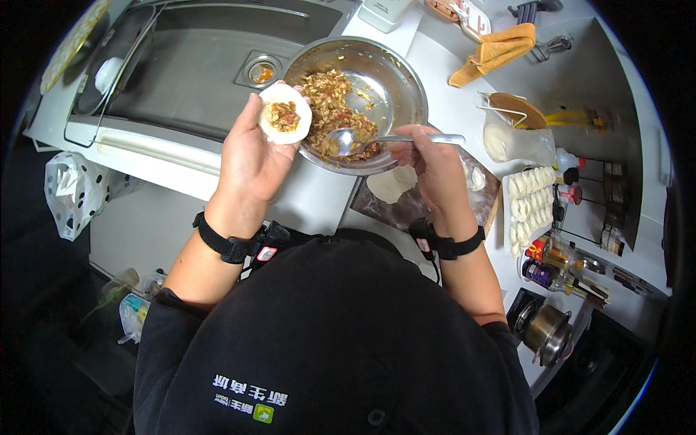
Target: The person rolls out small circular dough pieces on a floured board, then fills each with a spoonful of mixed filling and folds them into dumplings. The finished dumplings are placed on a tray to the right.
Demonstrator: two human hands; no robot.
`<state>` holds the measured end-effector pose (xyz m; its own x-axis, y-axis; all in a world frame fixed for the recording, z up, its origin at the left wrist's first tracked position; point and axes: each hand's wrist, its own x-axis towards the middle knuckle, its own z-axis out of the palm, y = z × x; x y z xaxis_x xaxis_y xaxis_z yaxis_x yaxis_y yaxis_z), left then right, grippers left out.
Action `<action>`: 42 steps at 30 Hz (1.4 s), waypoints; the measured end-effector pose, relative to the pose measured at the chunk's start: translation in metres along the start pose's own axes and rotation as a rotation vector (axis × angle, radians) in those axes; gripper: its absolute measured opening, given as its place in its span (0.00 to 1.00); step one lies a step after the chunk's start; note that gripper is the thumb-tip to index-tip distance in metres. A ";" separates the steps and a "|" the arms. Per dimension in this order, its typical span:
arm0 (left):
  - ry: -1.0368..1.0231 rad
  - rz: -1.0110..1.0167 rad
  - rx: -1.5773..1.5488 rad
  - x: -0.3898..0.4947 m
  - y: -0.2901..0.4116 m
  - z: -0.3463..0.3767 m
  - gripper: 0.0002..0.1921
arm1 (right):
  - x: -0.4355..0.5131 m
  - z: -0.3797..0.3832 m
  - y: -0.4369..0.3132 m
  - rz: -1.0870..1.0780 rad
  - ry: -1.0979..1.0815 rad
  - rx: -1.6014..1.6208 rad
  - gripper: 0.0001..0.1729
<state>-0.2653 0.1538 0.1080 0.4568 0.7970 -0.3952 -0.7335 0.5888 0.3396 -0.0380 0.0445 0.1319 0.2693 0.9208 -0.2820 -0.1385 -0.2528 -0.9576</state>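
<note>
On the palm and fingers of my left hand (253,157) lies a round dumpling wrapper (266,126) with a mound of chopped filling (284,117) in its middle. My right hand (439,163) grips the handle of a metal spoon (348,142). The spoon's bowl is over the filling mixture (331,100) in a large steel mixing bowl (409,70); whether it touches the mixture I cannot tell. Partly behind the right hand, flat dough wrappers (389,186) lie on a dark, floured board (375,209).
A steel sink (190,70) adjoins the bowl on the left. On the right stand a tray of shaped dumplings (527,204), a bag of flour or dough (500,138), seasoning bottles (568,176) and a steel pot (546,331). An orange cloth (497,49) hangs at the back.
</note>
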 end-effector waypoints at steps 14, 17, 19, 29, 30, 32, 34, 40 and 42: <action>-0.158 -0.193 -0.084 -0.001 -0.014 0.021 0.27 | -0.030 0.045 -0.025 -0.970 -0.115 -0.740 0.17; -0.161 -0.194 -0.113 -0.002 -0.013 0.021 0.27 | -0.033 0.042 -0.026 -1.006 -0.089 -0.717 0.17; -0.176 -0.200 -0.126 -0.002 -0.012 0.022 0.27 | -0.035 0.039 -0.026 -1.018 -0.140 -0.774 0.18; -0.195 -0.214 -0.155 -0.005 -0.010 0.025 0.28 | -0.043 0.040 -0.022 -1.023 -0.199 -0.846 0.19; -0.171 -0.205 -0.147 -0.004 -0.010 0.024 0.28 | -0.044 0.037 -0.024 -0.998 -0.201 -0.865 0.19; -0.146 -0.142 -0.109 -0.003 -0.009 0.021 0.28 | -0.048 0.030 -0.026 -1.008 -0.074 -0.828 0.18; -0.143 -0.107 -0.116 -0.002 -0.006 0.020 0.26 | -0.050 0.024 -0.024 -0.912 0.003 -0.856 0.15; -0.161 -0.082 -0.112 -0.002 -0.003 0.028 0.24 | -0.039 0.021 0.008 -0.704 -0.315 -1.103 0.19; -0.192 -0.112 -0.108 -0.006 -0.001 0.034 0.25 | -0.037 0.019 0.010 -0.695 -0.304 -1.157 0.20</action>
<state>-0.2497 0.1529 0.1388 0.6182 0.7444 -0.2524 -0.7176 0.6655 0.2053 -0.0679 0.0133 0.1335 -0.2809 0.9480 0.1497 0.8393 0.3183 -0.4407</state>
